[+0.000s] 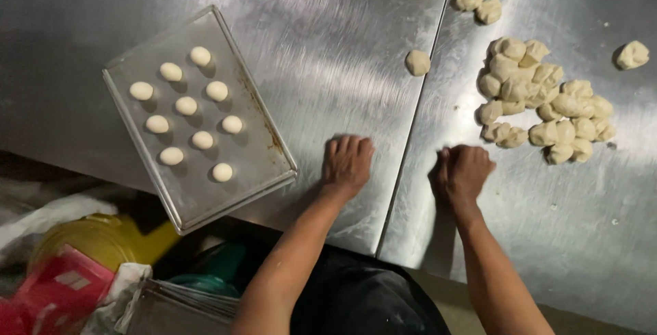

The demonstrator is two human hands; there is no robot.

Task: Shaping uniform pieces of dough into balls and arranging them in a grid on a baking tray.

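My left hand (348, 160) lies palm down on the steel table (328, 54), fingers together, just right of a metal baking tray (254, 151). My right hand (462, 172) is cupped knuckles-up on the table, across the seam from the left. Whatever is under either palm is hidden. Several smooth round dough balls (186, 106) sit in rows on the tray. A pile of rough cut dough pieces (540, 99) lies beyond my right hand. One single dough piece (417, 62) rests near the seam, further back.
Two more dough pieces (479, 3) lie at the back and one (632, 54) at the far right. Below the table's front edge are a yellow container (102, 239), a red package (55, 287) and a stack of metal trays (178, 307).
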